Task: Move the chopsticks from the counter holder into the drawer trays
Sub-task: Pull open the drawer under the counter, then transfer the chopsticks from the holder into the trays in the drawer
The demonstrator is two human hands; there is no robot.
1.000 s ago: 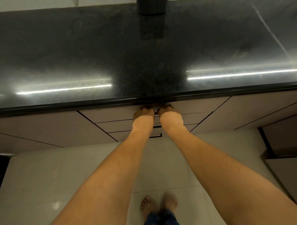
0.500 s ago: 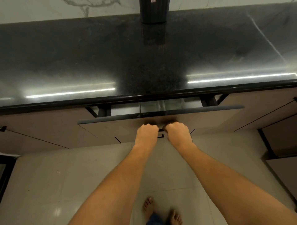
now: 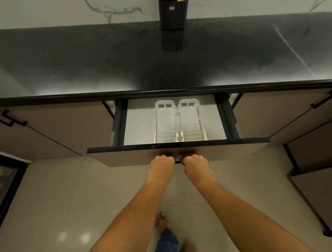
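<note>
Chopsticks show only as a few pale tips poking from the dark ribbed holder, which stands upright at the back of the worktop against the marbled white wall, well apart from both hands. None of them is in the drawer yet.

Directly below the holder, the drawer is pulled out from under the worktop's edge. Its front is a matte, brownish flat panel with a dark top edge, and its inside is pale and smooth. Two white plastic trays lie side by side in the middle of it, long and narrow, ridged across their floors, with slotted ends at the back; both look empty.

Left hand and right hand sit next to each other at the lower edge of the drawer front, fingers curled tight around a dark pull that shows only between the two fists. That two-handed grip at the centre probably serves to draw the wide drawer out straight on its runners.

Polished black stone makes up the worktop, glossy enough to mirror the holder. Underfoot are pale glazed floor tiles.
</note>
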